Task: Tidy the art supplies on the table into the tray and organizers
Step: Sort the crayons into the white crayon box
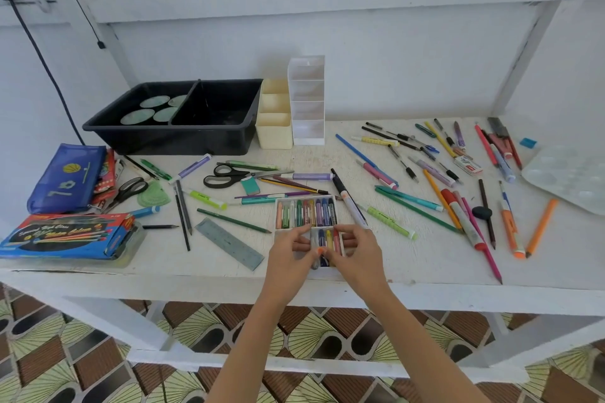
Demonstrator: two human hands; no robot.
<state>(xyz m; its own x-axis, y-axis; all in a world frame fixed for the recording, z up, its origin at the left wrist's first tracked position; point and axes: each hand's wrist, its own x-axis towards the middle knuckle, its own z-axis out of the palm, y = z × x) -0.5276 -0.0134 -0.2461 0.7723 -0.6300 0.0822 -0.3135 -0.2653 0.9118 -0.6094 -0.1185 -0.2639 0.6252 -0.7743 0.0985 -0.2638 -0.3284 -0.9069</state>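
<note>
The left hand [289, 252] and the right hand [358, 250] meet at the near end of a shallow white crayon box [277, 203], which lies open on the white painted surface [409, 258]. The left fingers [302, 234] curl against the box's left side and the right fingers [347, 234] against its right side, so both hands grip it. The two thumbs come together over the tip of an orange crayon [319, 251] in the near row; whether they pinch it cannot be told.

Just beyond the fingertips, the far row of the box holds a line of coloured wax crayons [307, 213] side by side. Just left of the left fingers lies a grey metal ruler [229, 244], set at a slant. A light green highlighter [389, 222] lies just right of the right fingers, and a black-and-white marker [348, 199] runs beside the box's right edge.

Well beyond the fingers, at the back of the surface, stand a black two-compartment plastic tray [212, 141], a cream stepped organizer [274, 136] touching it, and a white tiered organizer [307, 132] beside that. Black-handled scissors [226, 176] lie between the tray and the box. Far left of the fingers sits a blue zip pouch [62, 177].
</note>
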